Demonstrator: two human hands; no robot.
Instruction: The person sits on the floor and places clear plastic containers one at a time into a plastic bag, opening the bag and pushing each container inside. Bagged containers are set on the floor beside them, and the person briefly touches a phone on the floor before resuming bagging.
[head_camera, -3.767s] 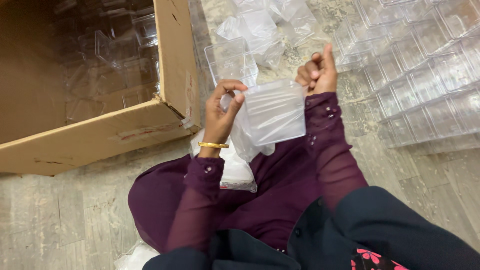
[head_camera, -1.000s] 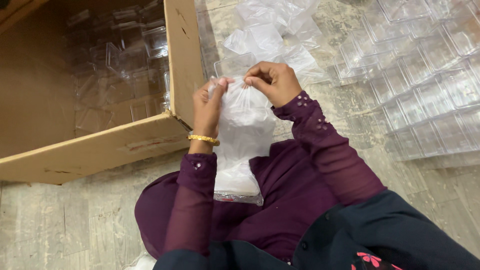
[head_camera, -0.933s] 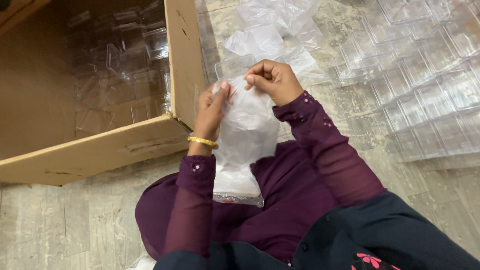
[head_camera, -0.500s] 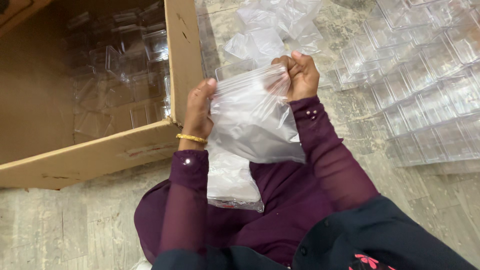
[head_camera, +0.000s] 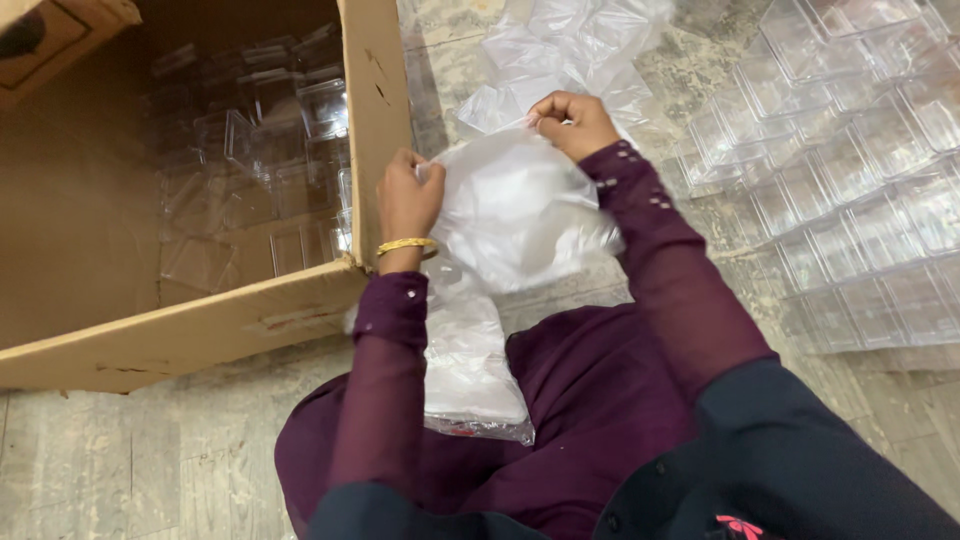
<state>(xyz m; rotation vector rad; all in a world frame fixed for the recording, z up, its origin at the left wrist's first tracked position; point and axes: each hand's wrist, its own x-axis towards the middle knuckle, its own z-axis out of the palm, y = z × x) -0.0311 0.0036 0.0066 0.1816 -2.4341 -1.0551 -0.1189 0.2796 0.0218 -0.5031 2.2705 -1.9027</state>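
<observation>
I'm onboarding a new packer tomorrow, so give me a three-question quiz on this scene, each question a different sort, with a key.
1. True or false: both the left hand and the right hand grip the clear plastic bag.
2. Multiple choice: the cardboard box lies on which side of the person? A) their left B) their right C) behind them
3. Fill in: the rows of clear plastic containers on the floor lie to the person's ____.

Key:
1. True; each hand pinches the bag near its top edge.
2. A
3. right
</observation>
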